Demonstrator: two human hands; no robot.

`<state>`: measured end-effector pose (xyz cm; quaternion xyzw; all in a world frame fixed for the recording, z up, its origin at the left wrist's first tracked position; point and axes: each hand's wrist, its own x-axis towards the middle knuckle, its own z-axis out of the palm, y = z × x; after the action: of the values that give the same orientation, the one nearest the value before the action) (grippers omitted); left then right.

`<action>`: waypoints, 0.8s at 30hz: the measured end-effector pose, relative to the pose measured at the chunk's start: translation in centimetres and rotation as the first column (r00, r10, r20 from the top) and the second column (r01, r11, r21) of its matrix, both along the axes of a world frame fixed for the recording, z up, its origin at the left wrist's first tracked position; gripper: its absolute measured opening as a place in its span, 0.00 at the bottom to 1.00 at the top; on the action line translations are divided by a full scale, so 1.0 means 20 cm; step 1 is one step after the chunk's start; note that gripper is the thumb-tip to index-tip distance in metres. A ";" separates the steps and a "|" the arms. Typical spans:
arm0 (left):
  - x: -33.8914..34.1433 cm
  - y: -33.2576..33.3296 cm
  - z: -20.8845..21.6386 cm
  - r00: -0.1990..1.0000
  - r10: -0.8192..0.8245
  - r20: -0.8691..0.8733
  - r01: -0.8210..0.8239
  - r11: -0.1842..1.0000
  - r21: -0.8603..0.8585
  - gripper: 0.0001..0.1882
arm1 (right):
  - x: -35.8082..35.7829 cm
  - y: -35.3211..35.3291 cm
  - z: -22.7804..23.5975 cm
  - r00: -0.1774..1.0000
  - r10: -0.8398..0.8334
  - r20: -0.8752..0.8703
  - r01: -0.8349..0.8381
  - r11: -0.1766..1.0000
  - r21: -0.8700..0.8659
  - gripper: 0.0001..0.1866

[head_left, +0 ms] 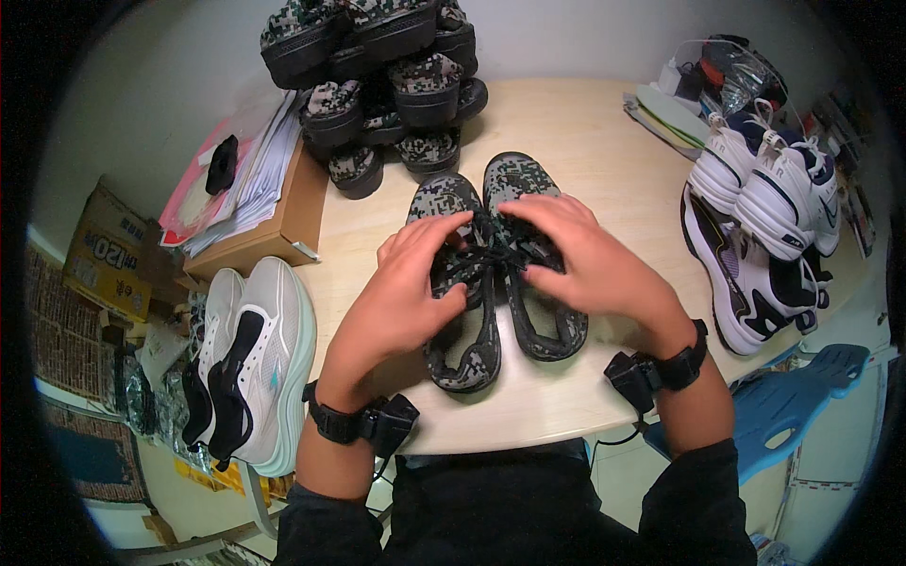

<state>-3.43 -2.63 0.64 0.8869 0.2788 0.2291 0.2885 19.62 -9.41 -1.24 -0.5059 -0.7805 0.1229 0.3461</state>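
A pair of camouflage canvas shoes, a left shoe [462,354] and a right shoe [552,340], lies side by side on the table, toes pointing away from me. Black laces [495,257] lie tangled across the middle of both. Over the left shoe's upper arches my left hand [406,269], thumb spread from the fingers, fingertips near the laces. From the other side my right hand [580,250] reaches across the right shoe, its fingers stretched toward the laces and its thumb apart below. Neither hand visibly pinches a lace. The palms hide the shoes' outer sides.
Several more camouflage shoes [396,94] are stacked at the back. A cardboard box [274,222] bearing papers stands left, with pale sneakers [269,349] nearer me. White-and-dark sneakers [755,198] are piled right, beside a blue plastic chair [793,406].
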 end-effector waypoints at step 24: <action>-0.06 0.05 0.02 0.989 0.124 0.086 -0.117 0.990 -0.075 0.05 | 0.06 0.01 0.06 0.962 -0.161 -0.219 0.163 0.987 -0.007 0.08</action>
<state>-4.67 -1.68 1.07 0.8466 0.3264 0.2760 0.3170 20.86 -9.19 0.05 -0.5493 -0.6943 0.1449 0.4418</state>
